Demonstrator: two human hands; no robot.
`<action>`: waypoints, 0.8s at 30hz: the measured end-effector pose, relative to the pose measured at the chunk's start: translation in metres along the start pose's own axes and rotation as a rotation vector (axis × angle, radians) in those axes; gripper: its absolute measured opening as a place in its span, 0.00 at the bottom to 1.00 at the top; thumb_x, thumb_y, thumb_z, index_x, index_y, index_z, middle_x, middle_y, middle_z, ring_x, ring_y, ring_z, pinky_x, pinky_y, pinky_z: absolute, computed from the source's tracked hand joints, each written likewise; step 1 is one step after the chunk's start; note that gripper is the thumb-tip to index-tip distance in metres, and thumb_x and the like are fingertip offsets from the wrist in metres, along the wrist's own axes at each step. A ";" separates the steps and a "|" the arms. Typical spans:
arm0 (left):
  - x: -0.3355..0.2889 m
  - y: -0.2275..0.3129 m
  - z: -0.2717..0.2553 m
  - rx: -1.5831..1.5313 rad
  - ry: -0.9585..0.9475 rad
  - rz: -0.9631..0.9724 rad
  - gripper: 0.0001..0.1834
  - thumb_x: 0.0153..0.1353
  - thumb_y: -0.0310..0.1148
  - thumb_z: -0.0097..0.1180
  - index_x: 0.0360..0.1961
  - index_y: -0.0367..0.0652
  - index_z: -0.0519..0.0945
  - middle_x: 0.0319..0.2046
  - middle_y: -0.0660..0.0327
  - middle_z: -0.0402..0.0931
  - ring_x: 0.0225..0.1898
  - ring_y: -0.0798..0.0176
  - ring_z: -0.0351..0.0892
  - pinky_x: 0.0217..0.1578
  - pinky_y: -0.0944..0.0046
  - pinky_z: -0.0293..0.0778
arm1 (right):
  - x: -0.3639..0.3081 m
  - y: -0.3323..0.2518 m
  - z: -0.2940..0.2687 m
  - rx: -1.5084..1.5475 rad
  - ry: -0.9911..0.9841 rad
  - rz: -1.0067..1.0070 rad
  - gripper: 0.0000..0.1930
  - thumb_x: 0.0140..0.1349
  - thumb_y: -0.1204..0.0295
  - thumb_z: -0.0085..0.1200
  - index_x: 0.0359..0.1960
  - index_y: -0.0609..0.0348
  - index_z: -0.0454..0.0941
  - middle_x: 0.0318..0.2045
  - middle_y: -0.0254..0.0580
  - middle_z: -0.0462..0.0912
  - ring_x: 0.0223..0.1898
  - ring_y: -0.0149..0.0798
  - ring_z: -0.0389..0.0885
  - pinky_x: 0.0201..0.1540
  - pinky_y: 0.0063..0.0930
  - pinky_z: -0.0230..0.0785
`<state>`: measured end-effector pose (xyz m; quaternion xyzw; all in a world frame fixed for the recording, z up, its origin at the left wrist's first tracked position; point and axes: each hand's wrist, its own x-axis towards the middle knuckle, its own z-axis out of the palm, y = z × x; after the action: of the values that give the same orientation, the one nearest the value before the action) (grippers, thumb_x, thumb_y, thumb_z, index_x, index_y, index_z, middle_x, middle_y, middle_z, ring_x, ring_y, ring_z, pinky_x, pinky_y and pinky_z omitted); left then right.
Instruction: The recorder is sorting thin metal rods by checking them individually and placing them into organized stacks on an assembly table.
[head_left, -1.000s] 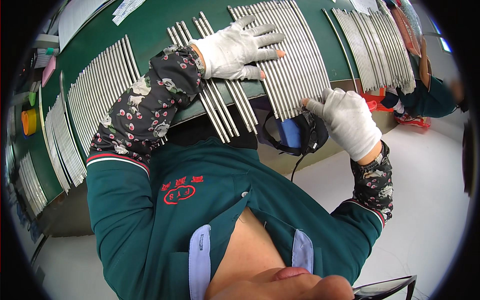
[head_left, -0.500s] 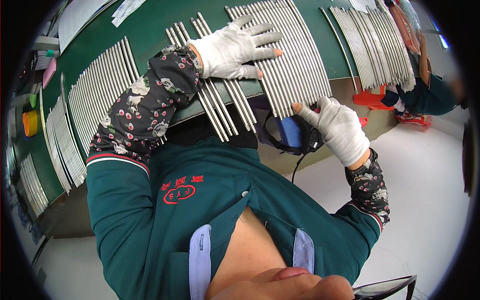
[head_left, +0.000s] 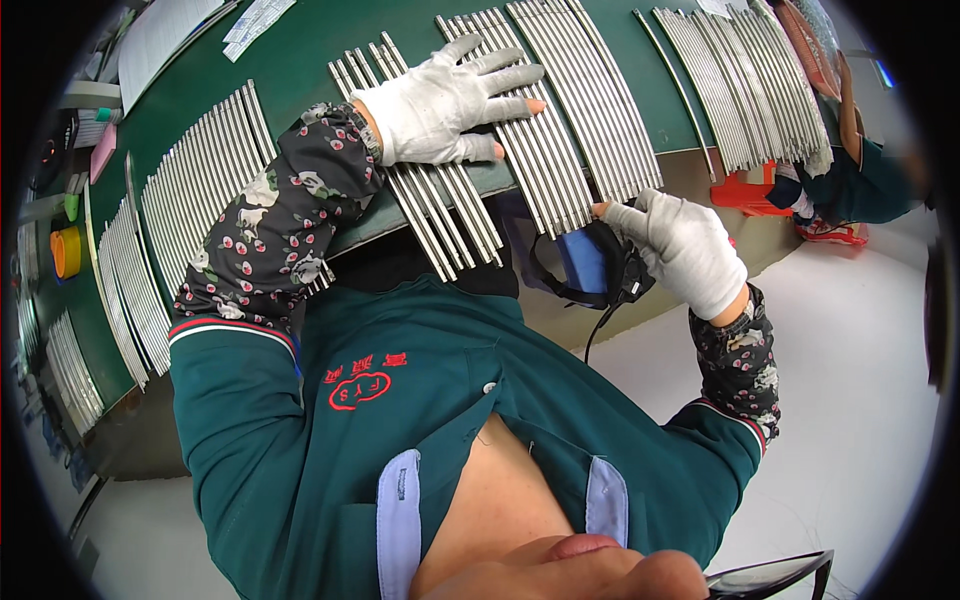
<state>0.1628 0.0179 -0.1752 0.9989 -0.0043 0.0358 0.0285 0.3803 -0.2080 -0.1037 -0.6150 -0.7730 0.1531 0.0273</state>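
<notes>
Thin silvery metal rods lie side by side on the green table. My left hand (head_left: 440, 105), in a white glove with bare thumb and index tips, rests flat with its fingers spread. It lies across the upper part of one group of rods (head_left: 540, 165) and a smaller group (head_left: 440, 220) to its left. A narrow gap parts the first group from another rod group (head_left: 600, 110) on its right. My right hand (head_left: 690, 250), also gloved, is at the near ends of the rods, one bare fingertip touching near an end. Its other fingers are curled in, with nothing visible in them.
More rod groups stand at the left (head_left: 205, 175) and right (head_left: 740, 95). A single rod (head_left: 675, 90) lies apart at the right. A yellow tape roll (head_left: 66, 252) sits far left. Under the table edge hangs a dark blue bag (head_left: 580, 265). A co-worker's sleeve (head_left: 862, 185) shows far right.
My left hand has slid a little left. The rods beneath it shifted left too, opening a gap in the wide group. My right fingertip stays near the rod ends.
</notes>
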 end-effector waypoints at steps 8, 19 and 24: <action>0.003 -0.001 -0.006 -0.051 0.003 -0.017 0.35 0.60 0.56 0.50 0.66 0.54 0.66 0.70 0.55 0.54 0.72 0.48 0.51 0.71 0.39 0.42 | 0.007 0.005 -0.005 -0.064 -0.017 -0.074 0.22 0.50 0.78 0.58 0.49 0.43 0.82 0.25 0.38 0.74 0.27 0.42 0.77 0.29 0.35 0.71; 0.007 -0.001 -0.013 -0.105 0.057 0.004 0.31 0.59 0.52 0.54 0.62 0.52 0.70 0.67 0.54 0.60 0.70 0.49 0.55 0.70 0.39 0.44 | 0.004 0.006 -0.011 -0.044 -0.029 -0.065 0.19 0.51 0.78 0.58 0.47 0.47 0.82 0.28 0.40 0.77 0.29 0.44 0.79 0.30 0.34 0.72; 0.012 0.010 -0.027 -0.119 0.053 -0.020 0.29 0.57 0.49 0.58 0.58 0.50 0.75 0.62 0.53 0.65 0.68 0.49 0.58 0.69 0.40 0.48 | -0.005 -0.013 0.001 0.272 0.153 0.221 0.09 0.51 0.70 0.65 0.35 0.55 0.82 0.24 0.41 0.80 0.24 0.42 0.79 0.29 0.32 0.72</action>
<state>0.1729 0.0096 -0.1474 0.9942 0.0041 0.0616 0.0883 0.3688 -0.2158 -0.1005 -0.6965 -0.6687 0.2110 0.1521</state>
